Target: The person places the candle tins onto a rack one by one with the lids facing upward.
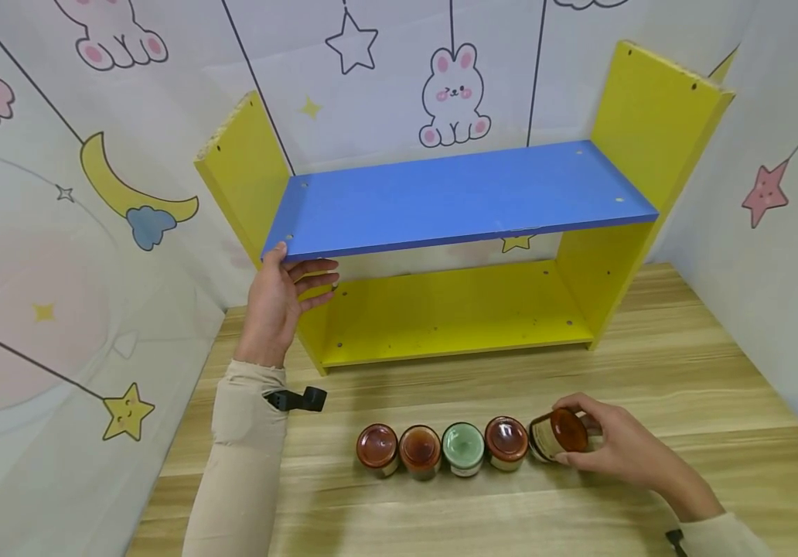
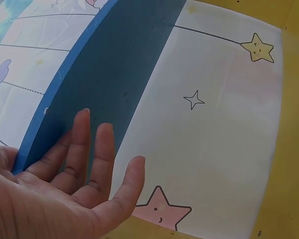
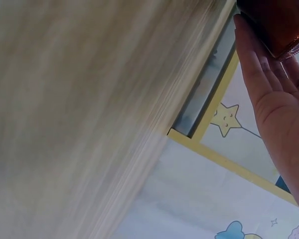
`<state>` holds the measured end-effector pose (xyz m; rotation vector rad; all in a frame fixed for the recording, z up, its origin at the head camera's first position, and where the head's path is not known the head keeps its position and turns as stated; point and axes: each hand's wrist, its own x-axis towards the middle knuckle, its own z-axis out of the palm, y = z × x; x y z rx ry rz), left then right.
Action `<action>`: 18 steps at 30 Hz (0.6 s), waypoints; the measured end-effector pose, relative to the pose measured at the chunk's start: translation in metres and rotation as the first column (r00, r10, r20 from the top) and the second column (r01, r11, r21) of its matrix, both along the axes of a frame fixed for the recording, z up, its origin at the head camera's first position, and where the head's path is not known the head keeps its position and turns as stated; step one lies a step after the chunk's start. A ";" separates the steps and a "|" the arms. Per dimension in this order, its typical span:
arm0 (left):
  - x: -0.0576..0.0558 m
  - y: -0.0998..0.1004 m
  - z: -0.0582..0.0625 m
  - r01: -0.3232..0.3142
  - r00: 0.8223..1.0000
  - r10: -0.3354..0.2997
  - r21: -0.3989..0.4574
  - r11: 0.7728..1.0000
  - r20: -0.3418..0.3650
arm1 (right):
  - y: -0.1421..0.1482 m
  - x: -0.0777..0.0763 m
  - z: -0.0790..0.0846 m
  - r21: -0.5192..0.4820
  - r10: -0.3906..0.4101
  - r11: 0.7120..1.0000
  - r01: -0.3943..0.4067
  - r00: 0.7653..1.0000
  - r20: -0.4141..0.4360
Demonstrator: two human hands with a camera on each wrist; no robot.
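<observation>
At the front left corner of the blue shelf board (image 1: 455,197), my left hand (image 1: 277,302) grips the edge, thumb on top and fingers spread below. The left wrist view shows that hand (image 2: 74,189) beside the board's underside (image 2: 109,74). My right hand (image 1: 615,445) holds a small red-brown glass jar (image 1: 557,435) between thumb and fingers, tilted, at the right end of a row of jars. Left of it stand a red-brown jar (image 1: 506,441), a green jar (image 1: 464,447) and two more red-brown jars (image 1: 421,450). In the right wrist view the held jar (image 3: 279,25) is partly cut off.
The yellow shelf unit stands behind the jars, with a lower board (image 1: 441,313) and upright side panels (image 1: 656,116). It rests on a wood-grain table (image 1: 684,348). White cloth walls (image 1: 385,100) with cartoon prints enclose the back and sides.
</observation>
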<state>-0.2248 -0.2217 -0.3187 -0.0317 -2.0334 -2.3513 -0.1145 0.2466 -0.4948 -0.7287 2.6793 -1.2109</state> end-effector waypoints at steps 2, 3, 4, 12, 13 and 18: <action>0.000 0.000 0.000 0.000 1.000 0.000 0.000 1.000 0.001 | 0.000 0.000 0.000 -0.017 0.002 1.000 -0.002 1.000 0.016; 0.000 0.000 0.000 0.000 1.000 0.000 -0.001 1.000 0.002 | 0.000 0.000 0.000 -0.024 0.005 1.000 -0.005 1.000 0.024; 0.000 0.000 0.000 0.000 1.000 0.000 0.000 1.000 0.002 | 0.000 0.000 0.000 -0.029 0.008 1.000 -0.007 1.000 0.027; -0.001 0.000 -0.001 -0.002 1.000 0.002 0.006 1.000 0.005 | 0.002 0.002 0.003 0.016 0.013 1.000 -0.012 0.999 -0.049; -0.001 -0.001 -0.001 -0.002 1.000 0.002 0.006 1.000 0.006 | 0.003 0.002 0.003 0.020 0.012 1.000 -0.011 0.999 -0.052; -0.001 0.000 -0.001 -0.002 1.000 0.002 0.007 1.000 0.006 | 0.004 0.002 0.003 0.027 0.013 1.000 -0.012 1.000 -0.026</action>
